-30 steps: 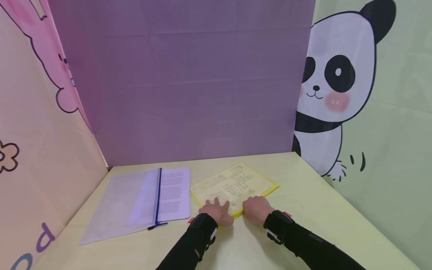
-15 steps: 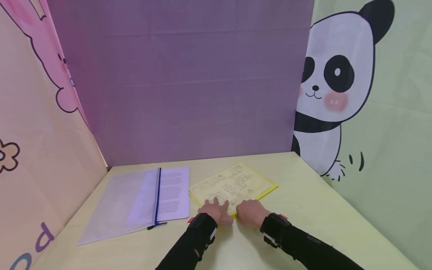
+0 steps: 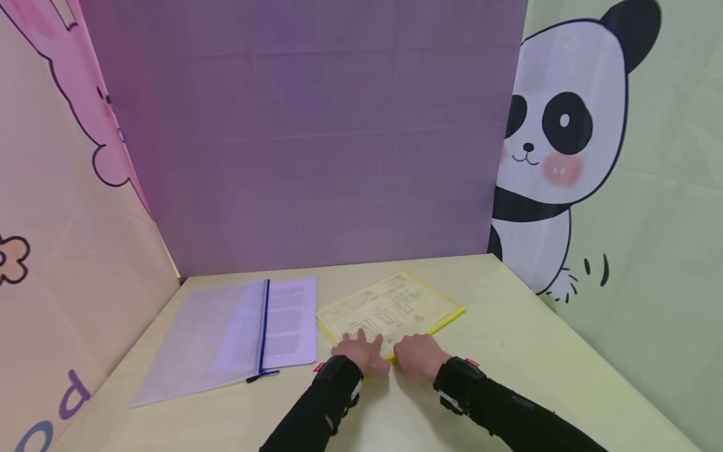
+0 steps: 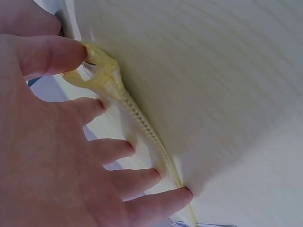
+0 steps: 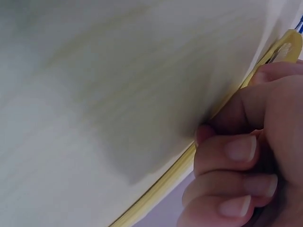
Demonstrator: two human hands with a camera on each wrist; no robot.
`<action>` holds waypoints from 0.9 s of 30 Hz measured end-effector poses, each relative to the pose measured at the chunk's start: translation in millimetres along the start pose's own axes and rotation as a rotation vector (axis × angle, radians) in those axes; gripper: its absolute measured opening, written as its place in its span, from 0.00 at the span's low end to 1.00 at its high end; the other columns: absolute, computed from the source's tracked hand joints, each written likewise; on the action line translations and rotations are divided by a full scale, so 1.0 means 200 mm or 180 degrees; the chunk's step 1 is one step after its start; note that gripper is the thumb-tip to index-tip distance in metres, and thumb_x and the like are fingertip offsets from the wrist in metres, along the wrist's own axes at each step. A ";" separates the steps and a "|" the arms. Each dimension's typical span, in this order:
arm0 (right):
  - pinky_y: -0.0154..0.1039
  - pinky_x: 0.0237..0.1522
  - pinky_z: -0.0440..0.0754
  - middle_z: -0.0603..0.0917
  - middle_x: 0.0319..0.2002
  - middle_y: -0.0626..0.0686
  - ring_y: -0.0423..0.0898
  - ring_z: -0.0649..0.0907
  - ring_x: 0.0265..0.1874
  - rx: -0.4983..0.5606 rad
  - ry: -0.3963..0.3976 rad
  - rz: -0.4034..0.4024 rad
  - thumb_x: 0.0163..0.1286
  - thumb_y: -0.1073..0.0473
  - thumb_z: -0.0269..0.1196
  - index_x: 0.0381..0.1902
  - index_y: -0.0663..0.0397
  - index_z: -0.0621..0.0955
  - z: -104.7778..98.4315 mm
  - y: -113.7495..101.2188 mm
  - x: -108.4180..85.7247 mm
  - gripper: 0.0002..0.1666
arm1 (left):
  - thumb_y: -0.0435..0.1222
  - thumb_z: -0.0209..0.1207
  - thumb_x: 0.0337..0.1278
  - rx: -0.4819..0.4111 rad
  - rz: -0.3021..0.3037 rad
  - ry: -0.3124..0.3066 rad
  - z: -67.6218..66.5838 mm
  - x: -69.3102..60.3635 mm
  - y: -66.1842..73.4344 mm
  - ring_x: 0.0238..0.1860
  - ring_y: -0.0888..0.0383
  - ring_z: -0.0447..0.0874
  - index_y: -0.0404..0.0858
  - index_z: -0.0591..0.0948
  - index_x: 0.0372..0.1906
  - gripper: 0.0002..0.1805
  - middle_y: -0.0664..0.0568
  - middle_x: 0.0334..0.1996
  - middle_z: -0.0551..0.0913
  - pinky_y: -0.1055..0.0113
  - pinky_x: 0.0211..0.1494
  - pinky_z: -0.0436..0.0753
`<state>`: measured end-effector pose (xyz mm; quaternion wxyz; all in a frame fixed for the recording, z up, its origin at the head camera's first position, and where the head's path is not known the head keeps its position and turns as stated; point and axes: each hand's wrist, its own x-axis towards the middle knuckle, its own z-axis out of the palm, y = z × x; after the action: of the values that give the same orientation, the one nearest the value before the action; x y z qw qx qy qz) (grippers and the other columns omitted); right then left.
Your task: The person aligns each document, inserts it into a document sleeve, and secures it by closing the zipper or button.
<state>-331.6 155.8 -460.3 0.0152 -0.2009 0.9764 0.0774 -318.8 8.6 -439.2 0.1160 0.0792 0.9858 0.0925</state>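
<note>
Yellow zip pouch (image 3: 390, 306), gripped on its 5 o'clock edge

Good handling here, I judge, means bracing the pouch's 6 o'clock corner with the left hand (image 3: 363, 355) while the right hand (image 3: 419, 356) works low and in line with the zip teeth (image 4: 147, 126), so the thin sides neither bunch nor catch. The left fingers are spread and straight, tips along the edge, the thumb touching the yellow trim (image 4: 108, 75) where it gapes. The right fingers are curled into a pinch on the 5 o'clock edge; what exactly sits inside that pinch is hidden.

The pouch lies flat and skewed on the pale table (image 3: 519, 364), at 12 o'clock from both hands. Its film is see-through, with printed diagrams (image 3: 405, 302) showing beneath. Toward 9 o'clock lies a translucent pouch with a blue zip (image 3: 263, 329).
</note>
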 end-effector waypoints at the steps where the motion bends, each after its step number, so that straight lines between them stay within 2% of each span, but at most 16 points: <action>1: 0.38 0.23 0.67 0.70 0.18 0.49 0.47 0.70 0.18 -0.0027 0.0012 -0.0009 0.71 0.54 0.65 0.26 0.54 0.82 0.00 0.00 0.00 0.14 | 0.54 0.56 0.55 -0.0003 0.0002 -0.0002 0.00 0.00 0.00 0.75 0.36 0.58 0.56 0.69 0.76 0.39 0.44 0.77 0.62 0.38 0.69 0.66; 5: 0.38 0.23 0.67 0.70 0.18 0.49 0.46 0.69 0.18 -0.0099 0.0098 -0.0131 0.70 0.55 0.65 0.25 0.53 0.81 0.02 -0.01 -0.01 0.14 | 0.54 0.56 0.54 0.0012 0.0017 0.0015 0.01 0.00 0.00 0.75 0.36 0.59 0.56 0.69 0.76 0.39 0.44 0.76 0.63 0.39 0.69 0.67; 11: 0.39 0.22 0.68 0.70 0.17 0.47 0.46 0.68 0.17 -0.0020 0.0211 -0.0316 0.69 0.56 0.65 0.22 0.51 0.79 0.02 -0.04 -0.02 0.14 | 0.59 0.53 0.56 0.0025 0.0075 0.0078 0.02 0.02 -0.01 0.74 0.35 0.61 0.56 0.70 0.75 0.38 0.44 0.76 0.65 0.39 0.66 0.70; 19: 0.38 0.22 0.66 0.68 0.18 0.47 0.45 0.67 0.17 0.0013 0.0145 -0.0306 0.70 0.55 0.65 0.23 0.50 0.79 0.01 -0.04 -0.02 0.15 | 0.58 0.55 0.56 -0.0034 0.0129 -0.0062 -0.01 0.01 -0.01 0.75 0.35 0.60 0.54 0.70 0.75 0.39 0.43 0.76 0.64 0.37 0.66 0.69; 24: 0.38 0.21 0.66 0.66 0.16 0.46 0.44 0.65 0.16 -0.0091 0.0255 -0.0347 0.70 0.54 0.65 0.19 0.49 0.76 0.00 -0.04 -0.03 0.18 | 0.59 0.53 0.59 0.0153 0.0219 -0.0080 -0.05 -0.01 -0.02 0.71 0.37 0.66 0.52 0.72 0.74 0.37 0.42 0.73 0.69 0.42 0.69 0.66; 27: 0.38 0.21 0.67 0.67 0.17 0.46 0.44 0.66 0.17 -0.0236 0.0286 -0.0348 0.70 0.54 0.66 0.21 0.50 0.79 0.01 -0.03 -0.04 0.17 | 0.62 0.58 0.55 0.0274 0.0255 -0.0079 -0.05 -0.01 -0.02 0.67 0.39 0.70 0.52 0.74 0.73 0.40 0.44 0.68 0.73 0.44 0.68 0.67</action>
<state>-322.8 153.8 -461.8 -0.0319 -0.2576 0.9602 0.1034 -320.6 2.4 -429.6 0.1209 0.1247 0.9833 0.0536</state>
